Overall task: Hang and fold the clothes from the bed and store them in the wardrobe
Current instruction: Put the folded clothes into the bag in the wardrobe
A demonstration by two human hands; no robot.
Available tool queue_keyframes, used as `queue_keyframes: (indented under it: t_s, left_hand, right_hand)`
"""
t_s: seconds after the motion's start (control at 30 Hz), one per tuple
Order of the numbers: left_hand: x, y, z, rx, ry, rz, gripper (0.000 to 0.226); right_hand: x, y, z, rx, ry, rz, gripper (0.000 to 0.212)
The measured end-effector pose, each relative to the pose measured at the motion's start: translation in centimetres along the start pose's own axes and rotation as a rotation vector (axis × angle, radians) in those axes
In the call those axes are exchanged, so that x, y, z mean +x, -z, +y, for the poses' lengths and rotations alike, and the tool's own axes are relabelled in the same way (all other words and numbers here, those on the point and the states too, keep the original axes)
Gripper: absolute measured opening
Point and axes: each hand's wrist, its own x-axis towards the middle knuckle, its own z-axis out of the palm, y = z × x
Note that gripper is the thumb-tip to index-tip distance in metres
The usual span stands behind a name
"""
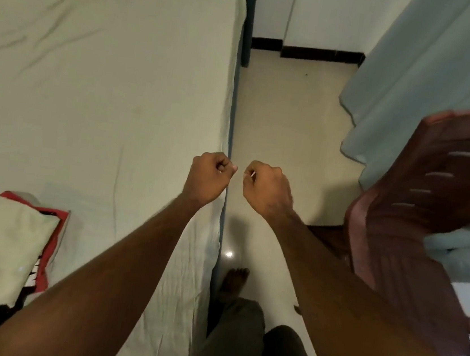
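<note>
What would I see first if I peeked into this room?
Two bare arms reach out from the bottom, ending in a left hand and a right hand, both curled into fists side by side over the edge of the bed. The bed fills the left side with its pale sheet, with a small heap of clothes at its lower left. A dark red chair stands on the right.
</note>
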Motion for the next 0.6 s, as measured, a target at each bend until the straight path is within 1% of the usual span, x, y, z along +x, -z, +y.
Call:
queue_keyframes:
  t_s: [0.1,0.2,0.43,0.53,0.6]
  left_hand:
    - [-2.4,1.8,0.7,-0.032,0.057,0.086,0.025]
    - [-6.5,4.5,0.9,-0.071,0.142,0.219,0.029]
    - [-19.3,9.7,-0.2,-0.097,0.352,0.549,0.022]
    - [-24.9,11.1,-1.9,-0.115,0.44,0.684,0.02]
    - [-28.0,12.1,-3.3,-0.132,0.489,0.76,0.02]
  right_hand:
    - [-0.5,1.0,-1.7,0.013,0.031,-0.029,0.014]
    - [-2.2,1.4,-4.0,0.029,0.089,-0.079,0.016]
    - [-9.5,-1.5,-11.0,0.04,0.379,-0.282,0.016]
    - [-13.3,-4.0,-13.9,0.009,0.519,-0.365,0.017]
    - [-15.5,-5.7,-15.6,-0.006,0.572,-0.415,0.017]
